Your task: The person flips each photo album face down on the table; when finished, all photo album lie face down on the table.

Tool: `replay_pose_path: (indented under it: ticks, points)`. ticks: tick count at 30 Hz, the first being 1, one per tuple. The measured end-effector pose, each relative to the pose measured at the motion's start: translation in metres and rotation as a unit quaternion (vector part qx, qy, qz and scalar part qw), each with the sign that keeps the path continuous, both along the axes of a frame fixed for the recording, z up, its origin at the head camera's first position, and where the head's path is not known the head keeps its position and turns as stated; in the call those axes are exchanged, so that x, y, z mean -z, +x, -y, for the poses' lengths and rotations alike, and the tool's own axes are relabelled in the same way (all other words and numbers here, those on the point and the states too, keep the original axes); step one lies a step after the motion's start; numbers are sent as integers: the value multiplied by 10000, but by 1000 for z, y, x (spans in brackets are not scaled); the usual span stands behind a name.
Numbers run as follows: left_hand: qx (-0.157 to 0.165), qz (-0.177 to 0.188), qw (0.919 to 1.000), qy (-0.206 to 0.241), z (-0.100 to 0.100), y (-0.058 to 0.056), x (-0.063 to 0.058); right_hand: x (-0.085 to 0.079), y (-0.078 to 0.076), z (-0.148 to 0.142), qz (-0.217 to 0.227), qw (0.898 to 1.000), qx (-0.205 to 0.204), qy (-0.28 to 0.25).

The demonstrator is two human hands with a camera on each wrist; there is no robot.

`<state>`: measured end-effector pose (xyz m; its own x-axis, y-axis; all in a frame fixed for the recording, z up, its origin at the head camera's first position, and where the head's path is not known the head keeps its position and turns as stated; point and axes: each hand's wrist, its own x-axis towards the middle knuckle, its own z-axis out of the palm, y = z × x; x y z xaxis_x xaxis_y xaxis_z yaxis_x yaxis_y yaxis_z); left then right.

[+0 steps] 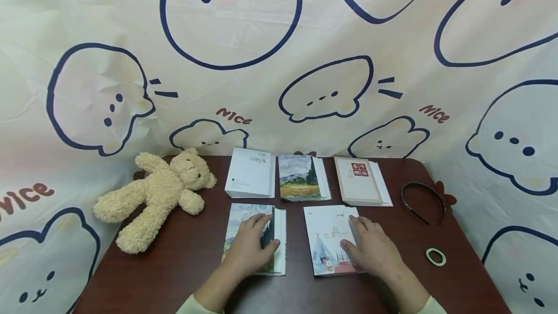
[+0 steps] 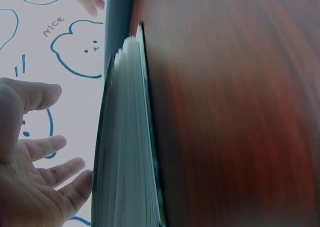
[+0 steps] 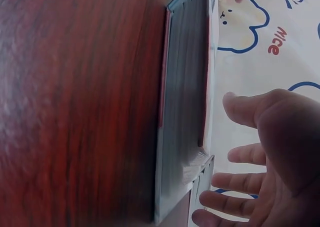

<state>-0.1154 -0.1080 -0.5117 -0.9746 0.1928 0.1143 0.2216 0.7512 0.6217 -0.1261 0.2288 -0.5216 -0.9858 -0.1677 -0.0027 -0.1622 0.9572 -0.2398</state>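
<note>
My left hand [image 1: 250, 248] lies over a book [image 1: 244, 211] with a painted-landscape cover, in the near row left of centre. Its fingers are extended and the thumb stands out to the side. To the right, my right hand [image 1: 375, 248] is at the right edge of a white book [image 1: 322, 236] with a tent drawing, fingers loosely straight. In the left wrist view, spread fingers [image 2: 47, 147] show beside the thick page edges [image 2: 125, 137]. The right wrist view has the fingers [image 3: 240, 182] spread over the other book [image 3: 185, 77]. Neither hand grips anything.
Behind stand a white book [image 1: 250, 173], another landscape-covered book [image 1: 298, 178] and a beige book [image 1: 355, 183] with red characters. A teddy bear [image 1: 161, 195] lies at the left of the brown table [image 1: 196, 260]. At right are a black headband [image 1: 420, 184] and a pale green ring [image 1: 443, 258].
</note>
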Motion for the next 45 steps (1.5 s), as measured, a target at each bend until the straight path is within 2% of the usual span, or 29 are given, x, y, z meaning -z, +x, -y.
replay_pose_path:
  ticks: [9, 17, 22, 28, 35, 42, 45]
  points:
    - [324, 402, 9966, 636, -23, 0, 3, 3, 2, -1, 12, 9998, -72, -165]
    - [719, 708, 9914, 828, -45, 1, 13, 8, 1, -4, -108, 9992, -200, -336]
    - [823, 949, 9871, 993, -57, 1, 18, 12, 0, -5, -40, 9991, -240, -343]
    - [814, 1336, 9775, 1414, -71, -1, 21, 10, 0, -5, 40, 9990, -228, -379]
    - [831, 1408, 9761, 1429, -80, -3, 22, 7, 0, -5, 152, 9993, -247, -257]
    - [939, 1609, 9680, 1680, -85, -5, 24, 7, -1, -3, 177, 9993, -250, -209]
    - [892, 1713, 9650, 1775, -85, -4, 23, 5, 0, -2, 226, 9992, -229, -232]
